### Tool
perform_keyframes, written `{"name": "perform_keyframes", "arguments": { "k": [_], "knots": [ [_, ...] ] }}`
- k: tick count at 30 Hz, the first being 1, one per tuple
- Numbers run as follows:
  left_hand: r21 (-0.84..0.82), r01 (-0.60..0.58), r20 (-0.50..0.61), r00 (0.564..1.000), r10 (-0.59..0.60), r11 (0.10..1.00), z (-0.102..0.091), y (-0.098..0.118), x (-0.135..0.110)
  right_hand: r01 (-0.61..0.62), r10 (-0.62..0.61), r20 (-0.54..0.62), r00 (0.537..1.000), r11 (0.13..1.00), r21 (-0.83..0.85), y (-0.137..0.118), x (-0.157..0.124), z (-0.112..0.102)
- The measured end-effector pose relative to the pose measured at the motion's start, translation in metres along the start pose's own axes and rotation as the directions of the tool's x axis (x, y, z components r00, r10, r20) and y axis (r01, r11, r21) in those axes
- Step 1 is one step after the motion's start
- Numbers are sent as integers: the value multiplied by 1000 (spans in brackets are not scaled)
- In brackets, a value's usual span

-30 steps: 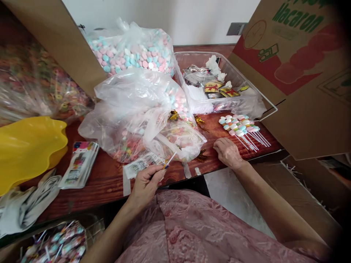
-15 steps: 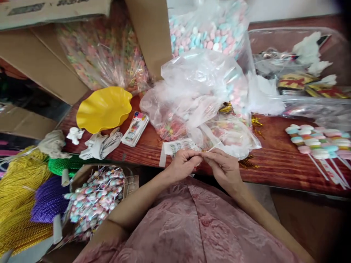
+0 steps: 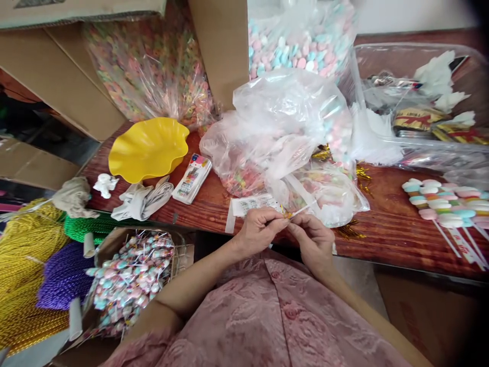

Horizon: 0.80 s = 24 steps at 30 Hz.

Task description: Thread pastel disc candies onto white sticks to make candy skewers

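Reddish wooden table (image 3: pixel 382 239), white wall (image 3: pixel 401 15) behind, cardboard boxes (image 3: pixel 57 76) left, soft daylight

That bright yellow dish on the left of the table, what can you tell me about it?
The yellow dish is a shallow bowl with a wavy rim, glossy like plastic. It looks empty and sits open side up, slightly tilted, at the left end of the red-brown wooden table. A clear bag of pastel sweets stands behind it; a printed packet and a white bundle lie by its front edge.
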<state>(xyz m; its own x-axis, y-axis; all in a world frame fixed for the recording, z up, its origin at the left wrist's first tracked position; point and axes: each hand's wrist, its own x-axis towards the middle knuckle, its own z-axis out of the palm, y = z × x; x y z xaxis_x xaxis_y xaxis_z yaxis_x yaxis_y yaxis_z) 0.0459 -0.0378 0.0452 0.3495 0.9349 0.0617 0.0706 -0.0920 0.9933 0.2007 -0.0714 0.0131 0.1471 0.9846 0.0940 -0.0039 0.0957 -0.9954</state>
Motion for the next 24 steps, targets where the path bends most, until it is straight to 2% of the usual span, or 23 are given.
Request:
{"name": "perform_keyframes", "arguments": {
  "k": [2,3,5,6,8,10,11,12,13,15,16,17,19,24],
  "knots": [
    [31,-8,28,1000,7,999,-1,3,1,-135,130,147,981,991,23,0,6,-7],
    [27,7,49,999,-8,1000,-2,5,1,-162,155,237,959,987,12,-1,11,-11],
    [-56,111,105,989,-104,992,-4,5,0,-134,149,439,886,989,-66,-7,22,-21],
    [-125,204,155,971,-184,971,-4,5,-1,-87,137,539,831,989,-118,-11,27,-25],
    [-264,419,275,896,-348,869,-5,4,-3,61,103,704,703,977,-204,-21,34,-32],
    [-341,574,373,810,-453,745,-5,2,-6,332,-29,795,605,917,-220,-31,38,-36],
    [-356,620,413,775,-477,699,-6,2,-6,509,-141,822,552,837,-198,-37,38,-36],
    [-365,653,452,747,-487,663,-6,1,-7,679,-257,841,476,715,-167,-42,38,-37],
    [-366,681,498,719,-485,634,-7,0,-6,815,-350,857,379,564,-131,-46,39,-37],
    [-352,724,587,664,-463,593,-10,-1,-4,955,-445,876,186,292,-54,-55,40,-37],
    [-341,738,619,643,-452,583,-12,-1,-2,978,-465,878,117,209,-20,-58,42,-36],
    [-325,746,642,625,-444,582,-14,-1,0,987,-486,871,72,160,8,-60,43,-36],
    [-284,750,664,604,-442,598,-18,-1,4,991,-533,845,42,131,34,-61,46,-35],
    [-182,756,702,548,-455,629,-23,5,8,972,-556,826,97,230,41,-52,48,-32]
  ]
}}
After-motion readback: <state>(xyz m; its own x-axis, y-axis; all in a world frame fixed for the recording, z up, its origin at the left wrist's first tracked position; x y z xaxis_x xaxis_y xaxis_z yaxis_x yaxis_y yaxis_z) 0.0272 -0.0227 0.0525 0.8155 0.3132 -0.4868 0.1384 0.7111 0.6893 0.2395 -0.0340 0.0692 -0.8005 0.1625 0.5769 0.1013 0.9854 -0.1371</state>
